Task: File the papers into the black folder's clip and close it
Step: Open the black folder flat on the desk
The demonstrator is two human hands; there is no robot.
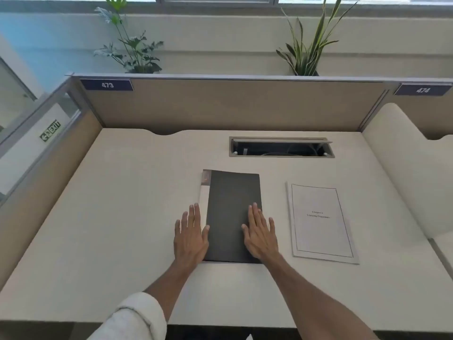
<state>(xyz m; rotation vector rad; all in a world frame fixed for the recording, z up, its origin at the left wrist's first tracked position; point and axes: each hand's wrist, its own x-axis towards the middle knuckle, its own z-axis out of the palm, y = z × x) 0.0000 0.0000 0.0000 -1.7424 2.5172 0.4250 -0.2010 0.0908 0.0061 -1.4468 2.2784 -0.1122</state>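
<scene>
The black folder (232, 204) lies closed and flat in the middle of the desk, with a pale strip of its inner cover showing along its left edge. My left hand (190, 235) rests flat beside the folder's left edge, thumb touching the cover. On the folder's lower right part lies my right hand (261, 233), fingers spread. A stack of white papers (321, 223) with a bordered title page sits on the desk to the right of the folder, apart from it. The clip is hidden inside the folder.
A cable slot (282, 147) with its lid up is cut into the white desk (122, 204) behind the folder. Tan partition walls (232, 104) close the desk at the back and left. A rounded white divider (404, 155) stands at the right. Plants rise behind the partition.
</scene>
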